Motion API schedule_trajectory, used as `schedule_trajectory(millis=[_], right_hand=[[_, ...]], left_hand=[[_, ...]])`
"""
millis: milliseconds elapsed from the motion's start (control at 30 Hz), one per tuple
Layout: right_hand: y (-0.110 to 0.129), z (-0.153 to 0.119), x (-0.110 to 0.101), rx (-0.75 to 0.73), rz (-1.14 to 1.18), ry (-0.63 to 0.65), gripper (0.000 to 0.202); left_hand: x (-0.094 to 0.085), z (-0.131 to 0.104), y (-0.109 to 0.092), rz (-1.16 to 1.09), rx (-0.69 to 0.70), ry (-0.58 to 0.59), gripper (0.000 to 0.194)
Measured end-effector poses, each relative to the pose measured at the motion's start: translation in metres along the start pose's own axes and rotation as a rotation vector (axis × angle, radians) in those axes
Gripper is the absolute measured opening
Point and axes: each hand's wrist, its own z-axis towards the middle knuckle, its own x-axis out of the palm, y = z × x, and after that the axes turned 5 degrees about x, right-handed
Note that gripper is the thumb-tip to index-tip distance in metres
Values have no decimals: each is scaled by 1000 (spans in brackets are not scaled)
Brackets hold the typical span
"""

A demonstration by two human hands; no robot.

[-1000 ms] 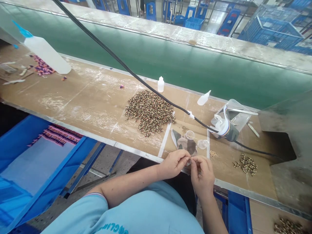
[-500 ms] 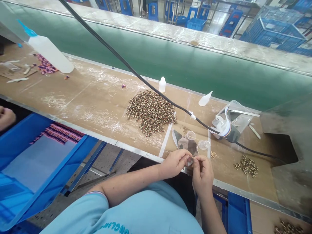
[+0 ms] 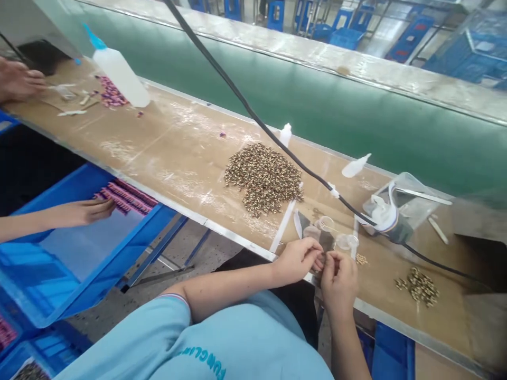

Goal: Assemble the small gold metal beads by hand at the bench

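Note:
At the table's front edge, my left hand (image 3: 298, 259) and my right hand (image 3: 339, 277) meet with fingertips almost touching. Both are closed in a pinch; whatever is between the fingers is too small to make out. Just beyond them lie a dark grey sheet (image 3: 326, 241), a clear round dish (image 3: 326, 224) and a second clear dish (image 3: 345, 243). Tiny beige pieces (image 3: 361, 259) sit right of my right hand. A large heap of small gold-and-dark ring-like pieces (image 3: 261, 179) spreads out to the left, and a smaller heap (image 3: 423, 286) is at the right.
A black cable (image 3: 237, 95) crosses above the table. Small white bottles (image 3: 355, 165) and a clear plastic container (image 3: 422, 190) stand farther back. At left are a large bottle (image 3: 122, 76), a blue crate (image 3: 79, 301) and another person's hand (image 3: 93, 210) over its pink-purple rows.
The view has shifted left, so the table's things appear farther right. Another person's hand has come over the blue crate. My hands stay pinched together at the table edge.

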Motion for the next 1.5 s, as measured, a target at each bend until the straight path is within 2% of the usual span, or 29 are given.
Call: schedule_trajectory(millis=[233, 400, 533, 633, 733, 833, 933, 1233, 1500], right_hand=[[-1, 0, -6, 187, 116, 22, 24], [-3, 0, -15, 415, 329, 151, 28], [-12, -7, -24, 511, 414, 167, 31], [-19, -13, -32, 487, 374, 160, 29], [-19, -14, -40, 333, 230, 137, 25], [-12, -10, -44, 162, 117, 204, 23], [-4, -7, -41, 97, 76, 258, 22], [-2, -7, -31, 91, -15, 249, 24], [-8, -7, -40, 196, 25, 322, 32]], left_hand=[[-5, -3, -1, -35, 1, 12, 14], [-7, -5, -5, -86, -19, -48, 23], [-7, -5, -10, -203, 15, -119, 25], [-8, -4, -12, -262, 3, -156, 25], [-8, -4, -14, -260, -9, -152, 24], [-8, -5, -15, -228, -4, -124, 25], [-8, -5, -17, -184, -10, -98, 24], [-9, -6, -17, -129, -17, -58, 19], [-9, -7, -14, -118, -19, -51, 22]])
